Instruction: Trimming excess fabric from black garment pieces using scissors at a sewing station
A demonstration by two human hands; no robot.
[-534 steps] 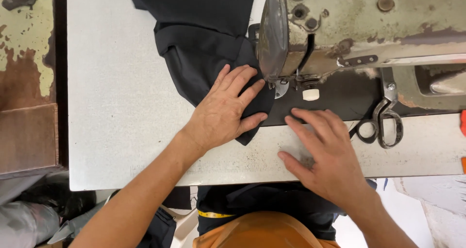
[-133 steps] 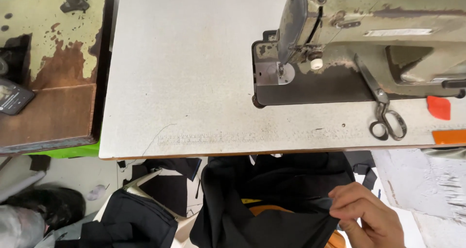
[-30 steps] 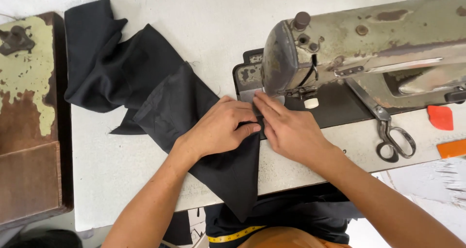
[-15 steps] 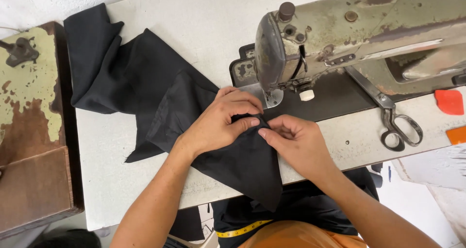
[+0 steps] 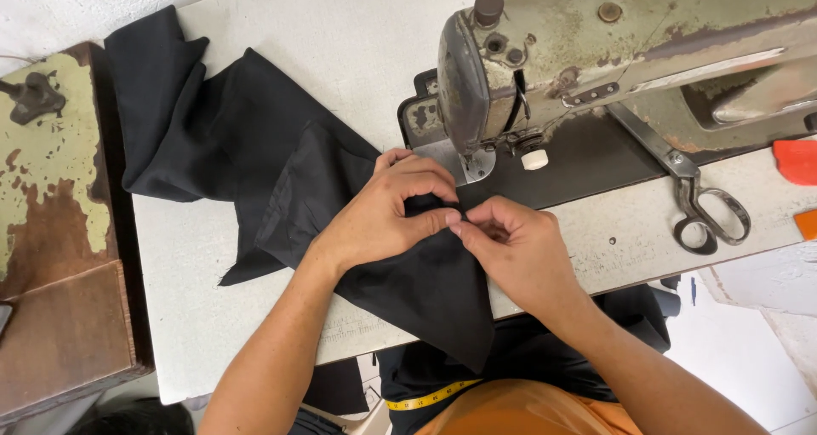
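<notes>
**Both hands pinching black fabric in front of the needle**

White and scuffed, the sewing table point(image 5: 255, 256) fills the view from the left edge to the right, with a paint-flaked green and brown stand point(image 5: 51, 222) beside it on the left. An old, worn industrial sewing machine point(image 5: 630, 52) occupies the upper right of the table. Black fabric point(image 5: 255, 145) lies spread from the upper left corner towards the machine, its bulk resting flat so that the table carries the weight; one pointed end hangs over the near edge. The left hand point(image 5: 383, 218) lies on the fabric just in front of the presser foot point(image 5: 472, 167), thumb and forefinger closed on a small fold. The right hand point(image 5: 519, 252) meets it fingertip to fingertip, also pinched on that fold, apparently to keep the edge aligned close to the needle. Scissors point(image 5: 702, 209) rest on the table to the right of the machine bed, well apart from both hands but within reach. A yellow measuring tape point(image 5: 425, 397) shows below the table edge.
</notes>
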